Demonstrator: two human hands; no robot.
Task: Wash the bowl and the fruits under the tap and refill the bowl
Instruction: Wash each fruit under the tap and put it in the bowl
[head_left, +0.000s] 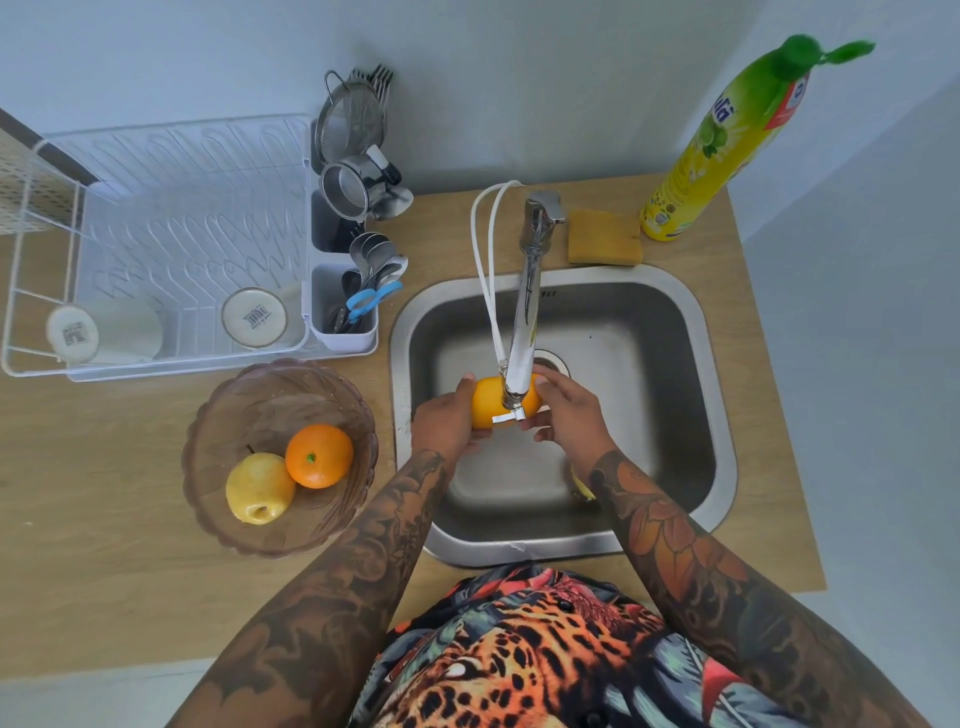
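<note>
A round yellow-orange fruit (491, 408) is gripped between the left hand (447, 415) and right hand (569, 410), directly beneath the chrome tap spout (522, 332). The translucent brown scalloped bowl (234, 395) is found at nine o'clock, nearer the left hand.

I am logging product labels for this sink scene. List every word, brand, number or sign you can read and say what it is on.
Nothing reads as a whole word.
Detergent bottle: large blue brand letters, seen at an angle and cut off, not readable; fine print near its base is too small.
Left cup in the drying rack: dark stamp on its base, blurred.
Right cup: similar stamp, blurred.
Tap: no marking visible.
</note>
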